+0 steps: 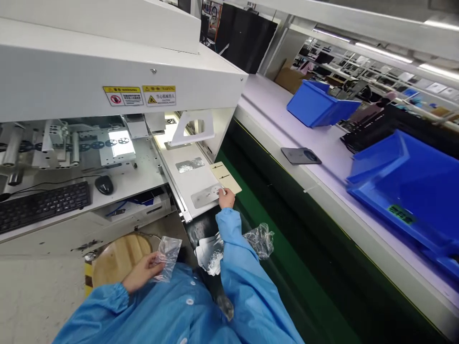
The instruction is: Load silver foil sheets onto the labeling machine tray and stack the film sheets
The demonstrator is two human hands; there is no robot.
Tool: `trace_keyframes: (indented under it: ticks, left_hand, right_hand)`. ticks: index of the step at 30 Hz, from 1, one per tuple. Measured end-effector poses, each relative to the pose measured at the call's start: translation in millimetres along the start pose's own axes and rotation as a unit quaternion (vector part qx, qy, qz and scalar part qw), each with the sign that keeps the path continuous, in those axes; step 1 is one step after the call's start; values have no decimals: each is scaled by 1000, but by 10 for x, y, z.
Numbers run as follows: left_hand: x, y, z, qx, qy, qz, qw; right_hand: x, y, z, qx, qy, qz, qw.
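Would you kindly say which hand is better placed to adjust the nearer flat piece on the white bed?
Probably the right hand: it holds the flat piece at one end, while the left hand holds clear plastic away from the bed.

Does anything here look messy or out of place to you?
Two small things. The silvery sheets beside the right sleeve are fanned unevenly rather than squared into a neat stack. Across that sleeve, some clear plastic sits crumpled, like loose wrapping. I see no obvious spill or breakage.
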State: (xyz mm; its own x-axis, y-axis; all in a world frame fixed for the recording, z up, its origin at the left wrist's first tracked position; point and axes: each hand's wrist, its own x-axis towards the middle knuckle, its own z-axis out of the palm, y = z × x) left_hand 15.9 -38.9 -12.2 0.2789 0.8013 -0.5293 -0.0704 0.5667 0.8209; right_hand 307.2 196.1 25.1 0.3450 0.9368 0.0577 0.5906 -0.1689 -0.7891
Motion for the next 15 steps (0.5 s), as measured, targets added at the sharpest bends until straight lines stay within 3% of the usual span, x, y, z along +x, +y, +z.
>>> trace_keyframes:
  ticks: [4, 7, 10, 15]
  left_hand:
    - [67, -74, -93, 6, 17, -15, 1000]
    - [120, -68, -100, 13, 12, -36, 999]
    - [163, -19, -110, 15, 6, -46, 999]
    - [227, 37, -132, 29, -2, -50, 998]
  right_hand:
    - [20, -132, 92, -75, 18, 39, 996]
    - [-233, -206, 141, -158, 46, -34, 986]
    - [-574, -239, 302, -213, 23, -126, 969]
    - [-826, -208, 554, -246, -22, -162, 955]
